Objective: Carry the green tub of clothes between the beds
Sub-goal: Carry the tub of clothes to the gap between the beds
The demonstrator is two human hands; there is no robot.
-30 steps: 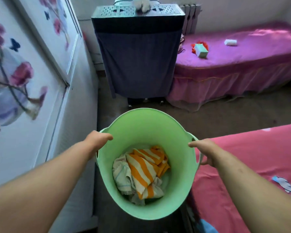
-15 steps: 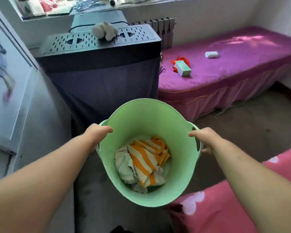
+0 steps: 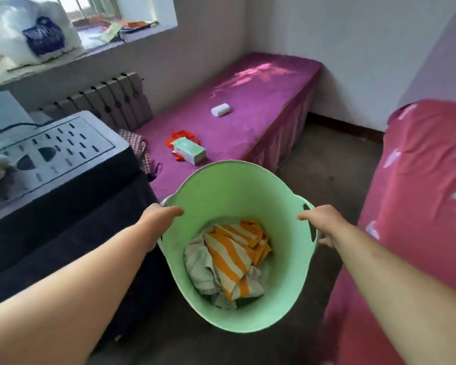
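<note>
Green flexible plastic tub, seemingly light with its striped clothes, hangs from left hand and right hand, each grip clenched on a rim handle.

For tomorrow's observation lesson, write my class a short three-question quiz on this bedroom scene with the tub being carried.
1. True or false: only one hand grips the round green plastic tub.
2. Which cloth lies on top inside the tub: A) the orange-and-white striped cloth, B) a blue towel, C) a black sock?
3. What small white thing lies on the purple bed?

Key
1. False: the left hand and the right hand each hold a side handle.
2. A.
3. A white roll.
</note>
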